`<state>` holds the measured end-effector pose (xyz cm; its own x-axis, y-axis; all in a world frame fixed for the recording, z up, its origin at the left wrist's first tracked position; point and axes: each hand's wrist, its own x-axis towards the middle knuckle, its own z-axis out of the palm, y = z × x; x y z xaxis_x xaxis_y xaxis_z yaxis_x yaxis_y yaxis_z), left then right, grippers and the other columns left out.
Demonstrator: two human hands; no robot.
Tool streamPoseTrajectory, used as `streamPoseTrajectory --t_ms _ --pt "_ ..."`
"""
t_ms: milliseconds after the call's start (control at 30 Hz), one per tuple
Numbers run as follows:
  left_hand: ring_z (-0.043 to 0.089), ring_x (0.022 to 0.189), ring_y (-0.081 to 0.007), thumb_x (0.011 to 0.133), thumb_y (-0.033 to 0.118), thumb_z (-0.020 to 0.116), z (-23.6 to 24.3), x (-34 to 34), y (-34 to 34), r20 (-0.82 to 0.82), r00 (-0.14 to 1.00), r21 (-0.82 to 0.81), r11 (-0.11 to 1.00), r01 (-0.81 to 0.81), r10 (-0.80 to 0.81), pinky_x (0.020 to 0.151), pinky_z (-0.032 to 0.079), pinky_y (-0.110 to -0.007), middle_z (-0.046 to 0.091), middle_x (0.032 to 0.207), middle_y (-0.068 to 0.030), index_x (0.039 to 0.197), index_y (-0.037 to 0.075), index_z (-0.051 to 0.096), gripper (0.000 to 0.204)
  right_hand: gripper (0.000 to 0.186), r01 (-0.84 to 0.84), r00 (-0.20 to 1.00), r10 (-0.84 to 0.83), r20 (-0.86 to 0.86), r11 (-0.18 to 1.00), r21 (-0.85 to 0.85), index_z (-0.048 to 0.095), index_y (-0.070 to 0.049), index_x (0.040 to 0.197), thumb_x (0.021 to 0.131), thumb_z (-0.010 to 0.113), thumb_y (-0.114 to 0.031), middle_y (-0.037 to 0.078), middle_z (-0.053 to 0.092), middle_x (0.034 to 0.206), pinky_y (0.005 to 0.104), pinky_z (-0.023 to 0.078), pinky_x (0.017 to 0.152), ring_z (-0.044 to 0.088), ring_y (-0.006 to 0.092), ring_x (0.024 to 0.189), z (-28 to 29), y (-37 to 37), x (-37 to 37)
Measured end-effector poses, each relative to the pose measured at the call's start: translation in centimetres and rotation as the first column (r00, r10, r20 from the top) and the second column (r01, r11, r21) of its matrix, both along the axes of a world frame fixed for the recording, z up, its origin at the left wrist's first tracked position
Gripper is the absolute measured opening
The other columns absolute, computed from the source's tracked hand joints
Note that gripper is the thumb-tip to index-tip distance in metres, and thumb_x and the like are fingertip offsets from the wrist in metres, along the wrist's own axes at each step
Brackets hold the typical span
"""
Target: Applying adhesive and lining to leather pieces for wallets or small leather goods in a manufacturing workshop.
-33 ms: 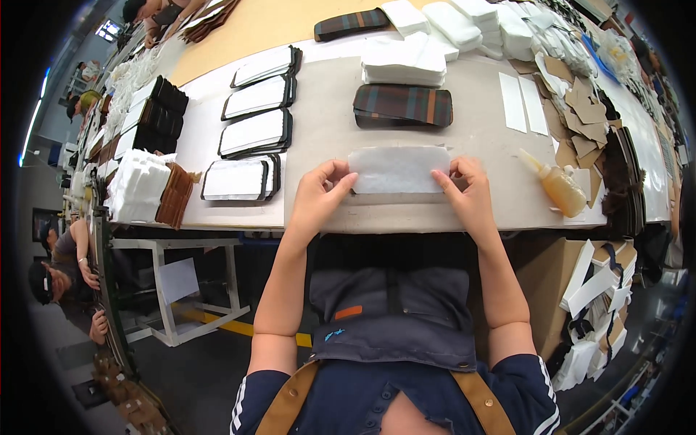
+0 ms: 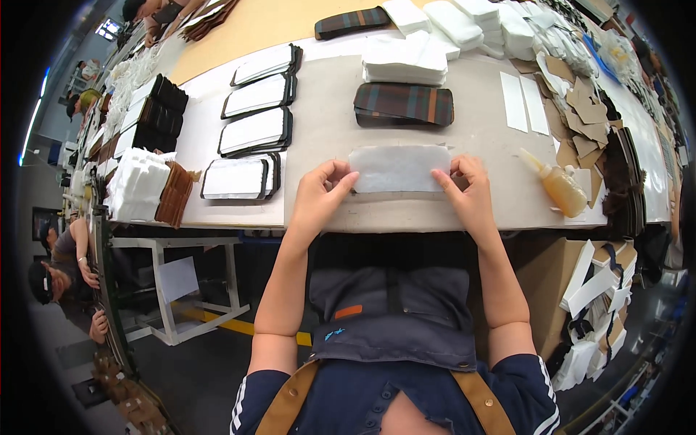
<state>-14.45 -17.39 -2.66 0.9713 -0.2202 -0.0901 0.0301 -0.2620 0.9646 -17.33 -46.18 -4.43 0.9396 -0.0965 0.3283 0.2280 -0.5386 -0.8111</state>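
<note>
A pale rectangular sheet [image 2: 400, 170] is held flat, crosswise, at both ends.

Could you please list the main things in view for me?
table: one, beige, centre
sheet: one, pale grey, front centre
plaid pieces: several, brown, beyond sheet
white stacks: several, white, far side
black-edged stacks: four, white-topped, left of sheet
black stacks: several, black, left
left pile: one, white, front left
brown stack: one, brown, beside left pile
strips: two, white, right of centre
bottle: one, amber, right
cardboard scraps: many, brown, right
dark stack: one, brown, right of bottle
carton: one, brown, lower right
people: several, mixed clothing, left
apron: one, dark, lower centre
left hand: one, bare, pinching sheet's left edge
right hand: one, bare, pinching sheet's right edge
</note>
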Motion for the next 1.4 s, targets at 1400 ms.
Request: streamPoseTrajectory --t_ms 1400 --pt "0.049 0.109 -0.0285 0.087 0.013 0.079 -1.0 0.2 -2.2 0.555 0.821 0.581 0.768 -0.269 -0.132 0.098 0.040 -0.043 0.054 0.123 -0.0073 0.118 0.019 0.077 0.032 0.028 0.159 0.987 -0.144 0.078 0.953 -0.257 0.064 -0.007 0.108 0.086 0.080 -0.013 0.009 0.056 0.110 0.0433 0.039 0.096 0.051 0.0291 0.106 -0.2 0.9 0.7"
